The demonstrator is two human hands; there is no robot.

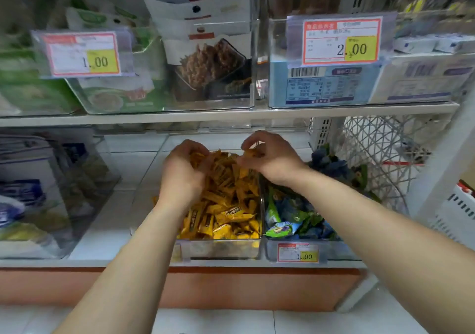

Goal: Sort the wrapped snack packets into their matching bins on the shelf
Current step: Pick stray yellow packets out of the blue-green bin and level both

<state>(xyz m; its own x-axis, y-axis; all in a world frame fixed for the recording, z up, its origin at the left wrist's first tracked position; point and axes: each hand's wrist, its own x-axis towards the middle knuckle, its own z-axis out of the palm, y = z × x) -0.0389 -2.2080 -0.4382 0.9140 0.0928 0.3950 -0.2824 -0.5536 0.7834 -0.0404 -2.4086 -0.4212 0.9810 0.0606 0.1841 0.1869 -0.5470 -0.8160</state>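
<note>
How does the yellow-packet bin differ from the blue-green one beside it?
The yellow-packet bin holds slim yellow packets; the blue-green bin holds blue and green packets. The blue-green bin's front carries a price tag; the yellow-packet bin's shows none. The left hand and right hand grip packets in the yellow-packet bin only. Both are clear plastic.

Upper shelf (pixel 231 118) low over open-topped yellow-packet bin (pixel 221 250).

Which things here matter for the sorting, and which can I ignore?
Job: left hand and right hand, both in the yellow packets; their clear bin; blue-green packets beside it.
Ignore: upper-shelf pouches, price tags, wire basket.
</note>
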